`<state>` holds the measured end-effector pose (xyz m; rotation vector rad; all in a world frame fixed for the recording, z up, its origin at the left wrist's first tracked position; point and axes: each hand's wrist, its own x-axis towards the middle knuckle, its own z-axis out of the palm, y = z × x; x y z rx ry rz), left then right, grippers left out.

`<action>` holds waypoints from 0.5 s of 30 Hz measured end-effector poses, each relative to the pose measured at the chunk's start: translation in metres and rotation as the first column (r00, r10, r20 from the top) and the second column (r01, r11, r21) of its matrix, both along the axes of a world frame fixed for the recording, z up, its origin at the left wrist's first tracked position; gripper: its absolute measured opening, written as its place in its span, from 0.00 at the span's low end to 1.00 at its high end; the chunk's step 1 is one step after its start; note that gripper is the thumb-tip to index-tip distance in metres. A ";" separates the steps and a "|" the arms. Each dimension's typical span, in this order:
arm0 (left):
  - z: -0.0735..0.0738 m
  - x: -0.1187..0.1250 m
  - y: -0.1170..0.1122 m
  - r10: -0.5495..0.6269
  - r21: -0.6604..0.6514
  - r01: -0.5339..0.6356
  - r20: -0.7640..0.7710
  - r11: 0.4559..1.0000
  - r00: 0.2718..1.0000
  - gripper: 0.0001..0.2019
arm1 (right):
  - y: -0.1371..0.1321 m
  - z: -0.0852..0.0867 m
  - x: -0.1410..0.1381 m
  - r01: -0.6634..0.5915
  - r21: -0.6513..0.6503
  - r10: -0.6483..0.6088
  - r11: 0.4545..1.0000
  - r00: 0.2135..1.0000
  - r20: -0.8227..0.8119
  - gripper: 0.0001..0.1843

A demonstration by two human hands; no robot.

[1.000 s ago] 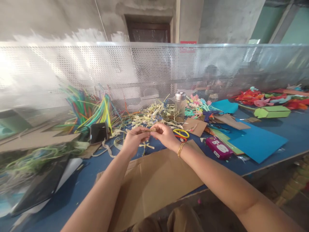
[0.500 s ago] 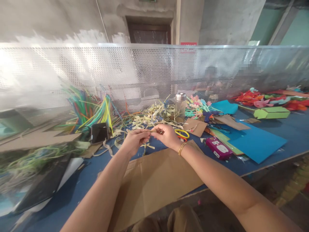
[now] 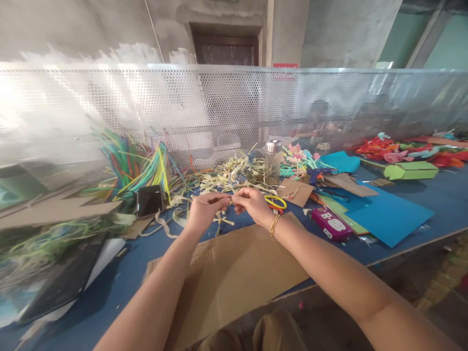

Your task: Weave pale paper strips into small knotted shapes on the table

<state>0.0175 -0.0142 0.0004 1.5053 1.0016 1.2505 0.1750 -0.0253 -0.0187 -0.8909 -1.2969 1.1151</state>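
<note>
My left hand (image 3: 205,210) and my right hand (image 3: 253,204) meet fingertip to fingertip above the table. Both are closed in a pinch, and whatever lies between the fingers is too small and hidden to name. Just below them lies a small flower-like piece of pale strips (image 3: 222,222). Behind the hands spreads a heap of pale yellow-green strips (image 3: 237,170) with bits of blue in it. A flat brown cardboard sheet (image 3: 237,282) lies under my forearms. Close to my right hand are yellow and orange scissor-like handles (image 3: 276,203).
A clear bottle (image 3: 273,163) stands behind my right hand. On the left are a dark phone-like object (image 3: 150,201) and a bundle of coloured stems (image 3: 137,165). To the right lie a purple pack (image 3: 331,224) and blue sheets (image 3: 391,214). A perforated metal screen (image 3: 234,107) runs behind.
The left hand's fingers have straightened somewhat and its wrist has shifted slightly. The thin brownish piece seen between the fingertips earlier is no longer clearly visible. The right hand stays nearly in place.
</note>
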 end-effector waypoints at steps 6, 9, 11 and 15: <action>-0.001 -0.003 0.002 -0.027 -0.134 0.033 0.045 0.990 0.999 0.16 | 0.000 -0.002 0.001 0.043 0.276 -0.119 0.960 0.957 0.264 0.09; -0.002 -0.003 0.003 -0.019 -0.189 0.029 0.055 0.982 0.998 0.17 | 0.000 0.000 0.003 0.055 0.393 -0.207 0.918 0.911 0.357 0.09; -0.002 -0.002 0.003 -0.014 -0.202 0.025 0.056 0.979 0.998 0.17 | -0.001 0.001 0.004 0.061 0.434 -0.245 0.899 0.891 0.382 0.08; -0.001 -0.002 0.002 -0.042 -0.176 0.045 0.025 0.983 0.999 0.16 | -0.001 0.002 0.004 0.071 0.440 -0.270 0.895 0.872 0.408 0.04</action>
